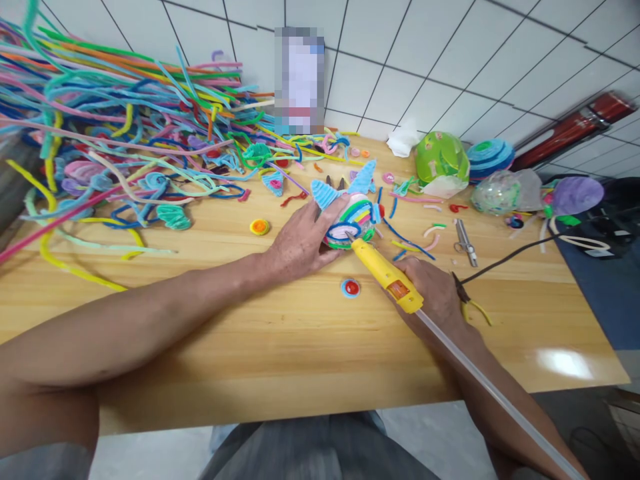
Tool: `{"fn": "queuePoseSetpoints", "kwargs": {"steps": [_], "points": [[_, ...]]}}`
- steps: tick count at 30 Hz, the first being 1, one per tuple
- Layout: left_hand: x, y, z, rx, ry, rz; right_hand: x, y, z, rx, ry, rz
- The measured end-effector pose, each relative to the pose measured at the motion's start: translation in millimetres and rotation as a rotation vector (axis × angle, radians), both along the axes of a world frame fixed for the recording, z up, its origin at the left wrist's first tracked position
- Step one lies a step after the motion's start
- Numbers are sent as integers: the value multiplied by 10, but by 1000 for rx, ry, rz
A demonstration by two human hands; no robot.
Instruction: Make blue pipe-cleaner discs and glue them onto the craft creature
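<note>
My left hand (pixel 300 240) lies on the wooden table (pixel 300 333), fingers closed around a round multicoloured pipe-cleaner figure (pixel 356 217) with light blue ear-like pieces (pixel 325 193). My right hand (pixel 433 297) grips a yellow hot glue gun (pixel 387 273); its nozzle touches the lower left side of the figure. A long clear glue stick (pixel 495 393) sticks out of the gun's back along my forearm. A black cord (pixel 505 261) runs from the gun to the right.
A big heap of coloured pipe cleaners (pixel 110 127) fills the back left. A small red and blue coil (pixel 351 288) and a yellow coil (pixel 259 227) lie near my hands. Pliers (pixel 466 243), a green ball shape (pixel 441 158) and other finished craft pieces (pixel 505 190) sit at the right.
</note>
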State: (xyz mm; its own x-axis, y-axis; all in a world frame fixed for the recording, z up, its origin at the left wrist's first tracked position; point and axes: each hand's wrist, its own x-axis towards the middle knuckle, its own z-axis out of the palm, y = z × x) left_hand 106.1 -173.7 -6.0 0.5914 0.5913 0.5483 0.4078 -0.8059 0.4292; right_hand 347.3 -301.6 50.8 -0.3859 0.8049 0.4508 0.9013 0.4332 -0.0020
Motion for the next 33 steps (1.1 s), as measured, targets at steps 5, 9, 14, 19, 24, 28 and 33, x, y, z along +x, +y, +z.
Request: {"fn": "queuePoseSetpoints", "kwargs": {"steps": [5, 9, 14, 19, 24, 28, 33], "points": [[17, -8, 15, 3, -6, 11, 13, -1, -24, 19, -6, -14], [11, -3, 23, 12, -21, -13, 19, -19, -25, 0, 0, -27], [-1, 3, 13, -26, -38, -29, 12, -26, 8, -4, -13, -14], [-6, 11, -14, -33, -41, -29, -20, -14, 35, 10, -27, 8], [-5, 16, -19, 6, -39, -34, -38, -1, 39, -4, 16, 36], [6, 7, 0, 4, -15, -10, -21, 3, 40, -31, 13, 16], [22, -17, 26, -43, 3, 19, 2, -11, 43, -104, 35, -57]]}}
